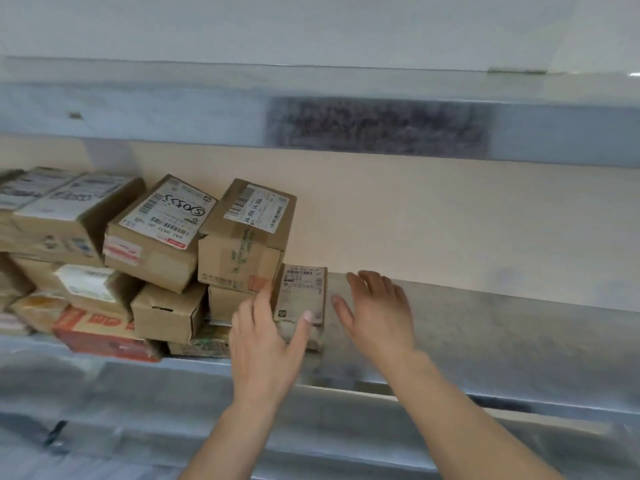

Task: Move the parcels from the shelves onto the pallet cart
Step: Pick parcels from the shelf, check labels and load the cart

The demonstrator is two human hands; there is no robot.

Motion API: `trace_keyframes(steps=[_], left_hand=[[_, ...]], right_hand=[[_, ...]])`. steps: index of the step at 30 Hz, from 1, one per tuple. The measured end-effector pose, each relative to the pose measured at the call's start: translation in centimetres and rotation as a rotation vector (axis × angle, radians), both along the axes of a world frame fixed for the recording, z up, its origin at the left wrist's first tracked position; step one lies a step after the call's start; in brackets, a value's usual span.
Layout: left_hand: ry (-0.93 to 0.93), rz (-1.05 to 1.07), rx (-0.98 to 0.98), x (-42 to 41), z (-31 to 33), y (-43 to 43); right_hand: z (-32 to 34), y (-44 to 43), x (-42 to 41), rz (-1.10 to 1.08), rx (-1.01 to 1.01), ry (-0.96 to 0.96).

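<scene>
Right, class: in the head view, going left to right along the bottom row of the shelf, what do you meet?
Red-printed carton → plain brown box → small labelled parcel → right hand → bare shelf surface. The left hand overlaps the parcel, so it is left out.

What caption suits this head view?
Left hand touches a small parcel beside stacked boxes on a metal shelf; right hand open alongside.
</scene>
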State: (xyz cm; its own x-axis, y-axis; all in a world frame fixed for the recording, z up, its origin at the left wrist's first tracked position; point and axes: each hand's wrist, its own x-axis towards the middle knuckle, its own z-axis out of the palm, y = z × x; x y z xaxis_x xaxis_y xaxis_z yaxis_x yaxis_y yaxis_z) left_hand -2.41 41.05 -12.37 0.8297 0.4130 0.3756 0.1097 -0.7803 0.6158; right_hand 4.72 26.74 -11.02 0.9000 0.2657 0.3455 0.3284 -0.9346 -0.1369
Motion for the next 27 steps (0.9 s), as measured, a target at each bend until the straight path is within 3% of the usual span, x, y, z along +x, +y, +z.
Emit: trace_keyframes(steps=[6,12,16,21,27], left_hand=[[-0.128,0.213,-0.058,1.2,3.8,-0.5],[-0.056,0.374,0.007,2.2,6.2,-0.4],[-0.016,0.421,0.017,2.6,5.8,0.3],[-0.008,0.43,-0.01,3.0,6.6,1.0],[-0.001,0.431,-0.04,3.5,6.6,1.5]], right_hand=[[3.9,0.9,4.2,0.185,0.04,-0.052],[5.8,2.7,8.2,0.286,0.053,-0.054],[5.8,4.1,10.0,0.351,0.124,0.052],[6.5,6.3,12.4,0.445,0.421,0.322],[6.8,7.2,12.8,0.508,0.608,0.441]])
